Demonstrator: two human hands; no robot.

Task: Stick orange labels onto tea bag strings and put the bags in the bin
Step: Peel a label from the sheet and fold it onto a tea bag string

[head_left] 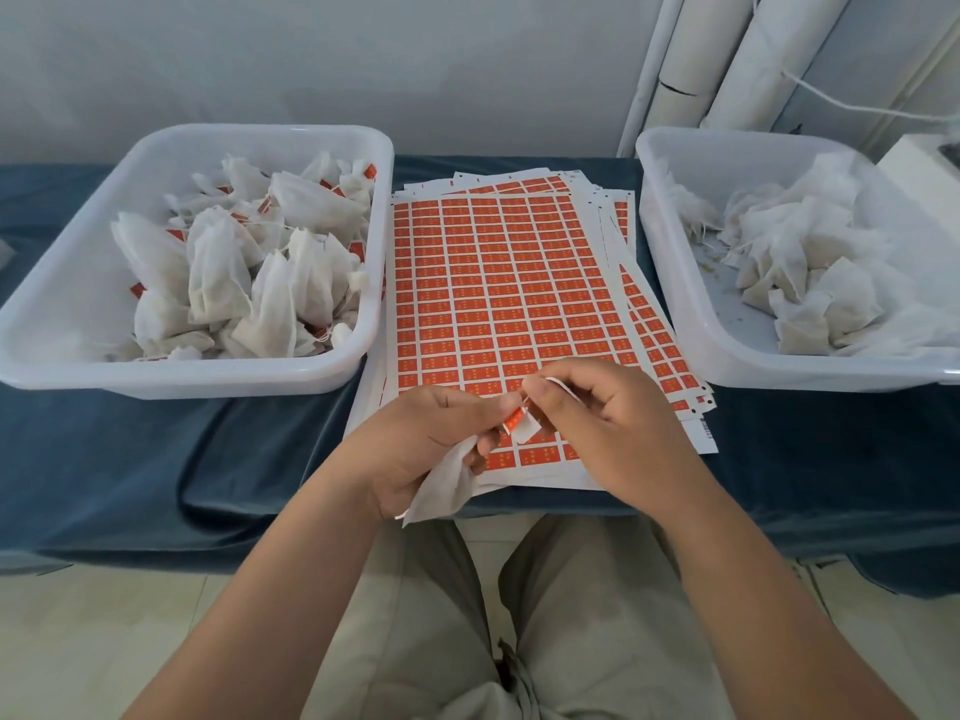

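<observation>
My left hand (415,444) holds a white tea bag (441,485) against its palm and pinches an orange label (514,419) at its fingertips. My right hand (608,413) pinches the bag's white string (558,384) right beside that label. Both hands hover over the near end of a stack of orange label sheets (498,283) in the middle of the table. The white bin on the left (67,283) holds several tea bags with orange labels. On the right, another white bin (675,283) holds several tea bags without labels.
A dark blue cloth (156,459) covers the table. White pipes (727,59) and a cord run up the wall at the back right. A white box edge (919,158) shows behind the right bin. My knees sit below the table's front edge.
</observation>
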